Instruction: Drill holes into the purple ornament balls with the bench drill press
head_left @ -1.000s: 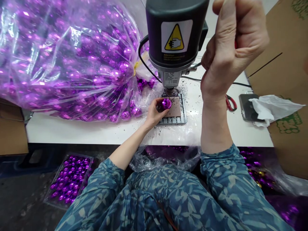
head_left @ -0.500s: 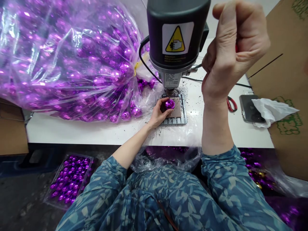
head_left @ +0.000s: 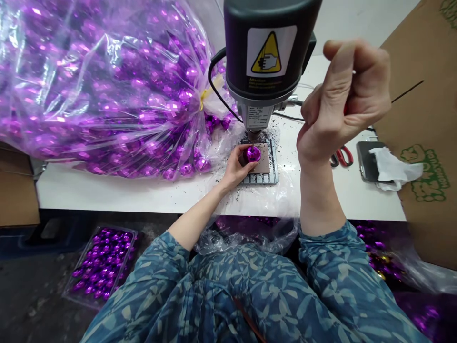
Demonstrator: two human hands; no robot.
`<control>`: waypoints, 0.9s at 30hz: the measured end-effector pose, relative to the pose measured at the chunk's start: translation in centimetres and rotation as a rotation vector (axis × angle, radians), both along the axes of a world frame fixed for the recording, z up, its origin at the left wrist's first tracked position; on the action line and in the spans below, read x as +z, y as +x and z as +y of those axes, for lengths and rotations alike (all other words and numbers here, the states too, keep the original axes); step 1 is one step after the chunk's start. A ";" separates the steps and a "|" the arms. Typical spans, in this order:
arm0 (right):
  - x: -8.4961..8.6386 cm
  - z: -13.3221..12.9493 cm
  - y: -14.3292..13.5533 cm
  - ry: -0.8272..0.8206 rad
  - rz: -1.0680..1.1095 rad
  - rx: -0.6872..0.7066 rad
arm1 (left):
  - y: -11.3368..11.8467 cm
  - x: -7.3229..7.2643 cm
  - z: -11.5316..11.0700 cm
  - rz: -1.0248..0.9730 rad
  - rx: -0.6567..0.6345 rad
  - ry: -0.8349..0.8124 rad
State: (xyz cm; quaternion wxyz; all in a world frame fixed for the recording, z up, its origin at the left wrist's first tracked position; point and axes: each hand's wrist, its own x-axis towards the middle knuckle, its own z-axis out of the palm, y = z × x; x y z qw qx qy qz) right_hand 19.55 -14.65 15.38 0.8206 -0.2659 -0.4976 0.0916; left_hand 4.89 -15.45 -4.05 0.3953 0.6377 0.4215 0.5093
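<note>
My left hand (head_left: 240, 166) pinches a shiny purple faceted ball (head_left: 253, 154) between thumb and fingers. The ball rests on a brown board (head_left: 263, 164) over the slotted metal base (head_left: 273, 177) of a small drill press (head_left: 270, 85). Right above the ball is the chuck (head_left: 253, 135); whether the bit touches it I cannot tell. Raised to the right of the motor housing, my right hand (head_left: 344, 97) is closed around the drill press lever, whose handle is mostly hidden, with a bit of red showing between the fingers.
A big clear bag of purple balls (head_left: 117, 100) fills the left of the white table (head_left: 107, 193). To the right lie red-handled scissors (head_left: 344, 156), a phone (head_left: 367, 162), a white tissue (head_left: 394, 166) and a cardboard box (head_left: 428, 119). Below left stands a clear tray of balls (head_left: 103, 262). Dark shavings surround the base.
My right hand has come down with the lever. The left hand keeps its grip on the ball under the chuck. The view has shifted slightly.
</note>
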 end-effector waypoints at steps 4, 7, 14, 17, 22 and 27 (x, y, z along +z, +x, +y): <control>-0.8 -0.3 -0.3 -0.004 0.030 -0.054 | 0.1 0.1 -0.1 0.003 0.012 0.000; -1.0 -0.3 -0.4 0.053 0.033 -0.041 | 0.1 -0.1 0.0 0.011 0.013 0.007; -2.4 0.9 0.0 0.187 -0.007 -0.043 | -0.3 -1.1 0.4 0.042 -0.005 0.048; -3.1 1.4 0.1 0.215 -0.004 -0.109 | -0.3 -1.3 0.4 0.040 -0.007 0.062; -4.1 1.2 0.3 0.251 -0.017 -0.088 | -0.2 -1.3 0.3 0.013 -0.004 0.063; -4.9 1.2 0.8 0.271 -0.069 -0.045 | 0.0 -1.2 0.3 -0.017 -0.014 0.051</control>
